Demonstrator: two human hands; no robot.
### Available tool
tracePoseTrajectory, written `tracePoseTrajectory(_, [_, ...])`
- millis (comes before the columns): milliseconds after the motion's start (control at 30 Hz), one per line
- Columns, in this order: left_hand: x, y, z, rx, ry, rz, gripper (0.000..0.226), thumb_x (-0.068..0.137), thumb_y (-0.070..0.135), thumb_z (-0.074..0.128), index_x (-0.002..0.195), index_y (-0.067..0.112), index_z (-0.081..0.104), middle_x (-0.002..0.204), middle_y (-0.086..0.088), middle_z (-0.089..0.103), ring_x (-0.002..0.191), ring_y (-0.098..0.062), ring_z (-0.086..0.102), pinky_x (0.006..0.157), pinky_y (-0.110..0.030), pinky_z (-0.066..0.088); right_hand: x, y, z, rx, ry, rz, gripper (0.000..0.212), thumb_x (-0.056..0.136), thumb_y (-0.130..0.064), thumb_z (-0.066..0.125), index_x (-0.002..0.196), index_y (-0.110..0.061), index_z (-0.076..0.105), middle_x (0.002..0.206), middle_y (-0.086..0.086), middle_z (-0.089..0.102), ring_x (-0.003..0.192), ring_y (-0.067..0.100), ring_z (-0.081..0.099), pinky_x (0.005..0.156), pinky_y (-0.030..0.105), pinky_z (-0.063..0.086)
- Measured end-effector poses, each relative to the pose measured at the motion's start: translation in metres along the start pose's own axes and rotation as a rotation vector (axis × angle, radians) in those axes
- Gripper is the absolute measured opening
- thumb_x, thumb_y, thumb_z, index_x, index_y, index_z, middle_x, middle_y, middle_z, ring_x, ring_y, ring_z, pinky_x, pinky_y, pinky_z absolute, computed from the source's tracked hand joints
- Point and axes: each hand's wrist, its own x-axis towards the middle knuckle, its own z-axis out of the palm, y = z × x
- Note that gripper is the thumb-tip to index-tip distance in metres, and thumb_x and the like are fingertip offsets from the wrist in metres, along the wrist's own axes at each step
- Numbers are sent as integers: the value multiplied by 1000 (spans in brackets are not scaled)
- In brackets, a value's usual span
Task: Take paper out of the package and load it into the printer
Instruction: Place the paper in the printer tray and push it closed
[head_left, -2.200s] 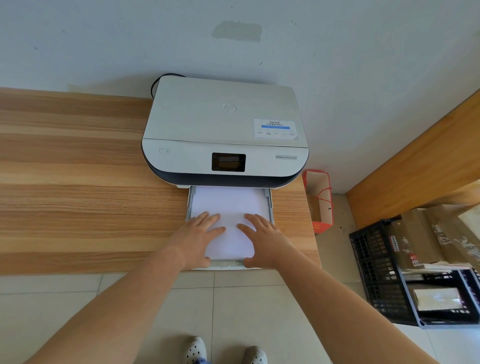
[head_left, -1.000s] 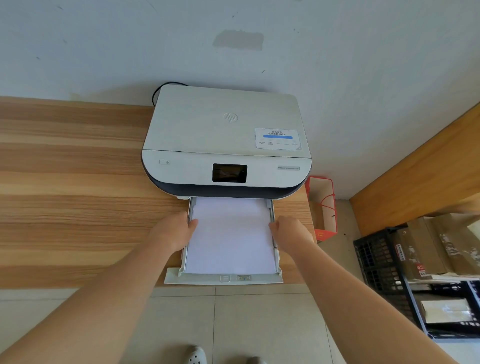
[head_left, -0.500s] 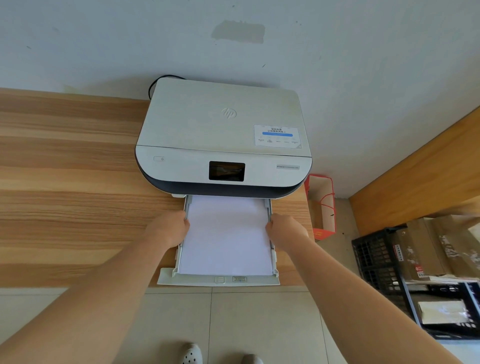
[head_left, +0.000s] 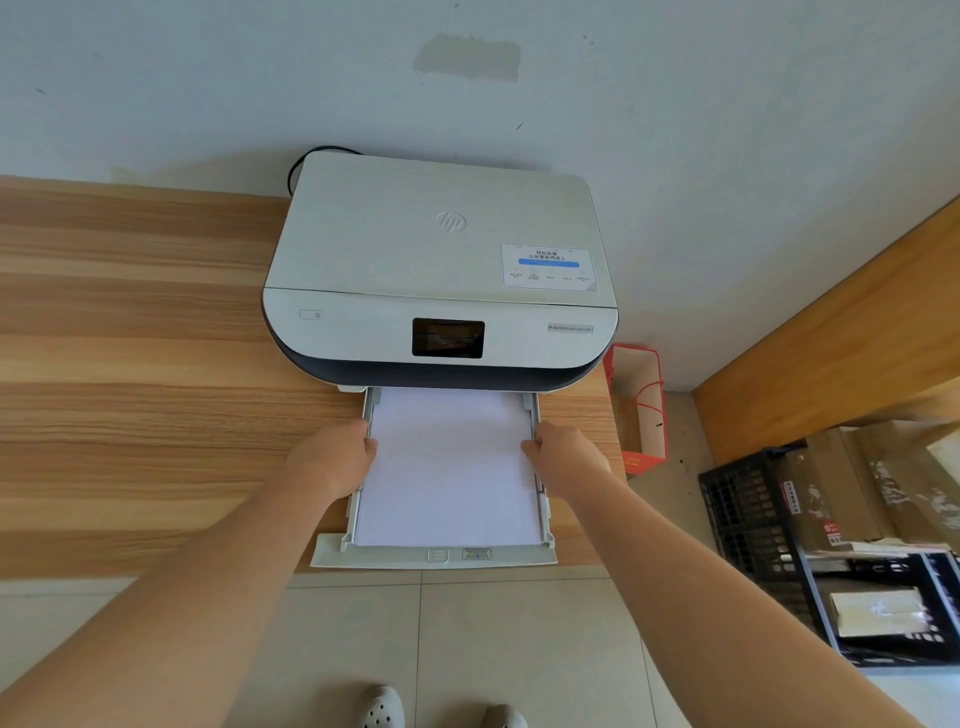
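The paper (head_left: 449, 467) lies flat in the tray (head_left: 436, 557), which sticks out of the front of the printer (head_left: 441, 270). The left hand (head_left: 332, 460) is curled on the left side of the tray, with its fingertips touching the paper's edge. The right hand (head_left: 563, 454) is curled on the right side the same way. Both hands seem to press the side guides in; I cannot tell if they pinch anything.

Paper is light and bendy. A stack can slide and fan out, and the edges crease easily. So it is best to push on the sides, not the top, and to push the tray in by its stiff front lip. The tray looks like thin plastic, so a gentle, straight push is safest.

The printer sits on a smooth wooden desk (head_left: 130, 364) against a white wall (head_left: 727, 130). The tray's front hangs past the desk edge, over a tiled floor (head_left: 519, 649). A red bag (head_left: 636, 410) and a black crate (head_left: 753, 519) sit to the right.
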Motion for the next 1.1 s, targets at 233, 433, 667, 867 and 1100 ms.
tracePoseTrajectory(233, [-2,0,-2,16,-1,10,21,100,30,36,85,20,47,78,2,55,69,-12,52,58,-28,38,-2,1,-1,10,10,-1,18,98,-30,38,90,-17,47,73,1,50,60,15,50,55,30,41])
tracePoseTrajectory(433, [-1,4,1,-33,15,-9,20,100,26,37,87,16,49,76,0,53,69,-14,51,55,-27,35,1,-4,3,7,3,30,22,99,-29,36,101,-14,52,90,8,56,79,26,57,65,34,48])
tracePoseTrajectory(667, [-1,1,1,-43,14,1,21,99,28,38,86,17,49,78,0,55,71,-16,53,57,-28,38,1,-3,3,2,8,39,24,99,-30,35,103,-15,54,91,7,58,80,27,60,67,34,49])
tracePoseTrajectory(867, [1,4,5,-40,12,-5,22,100,29,37,104,14,53,84,0,55,79,-17,56,65,-28,42,1,-11,4,-48,-4,73,26,100,-22,35,117,-13,53,108,13,61,96,32,62,80,40,54])
tracePoseTrajectory(1100, [-1,0,1,-24,-21,26,19,100,26,35,91,17,49,76,0,55,66,-12,51,54,-26,36,-3,-5,4,-79,-6,31,30,98,-7,35,121,-8,54,114,11,60,100,32,62,85,46,56])
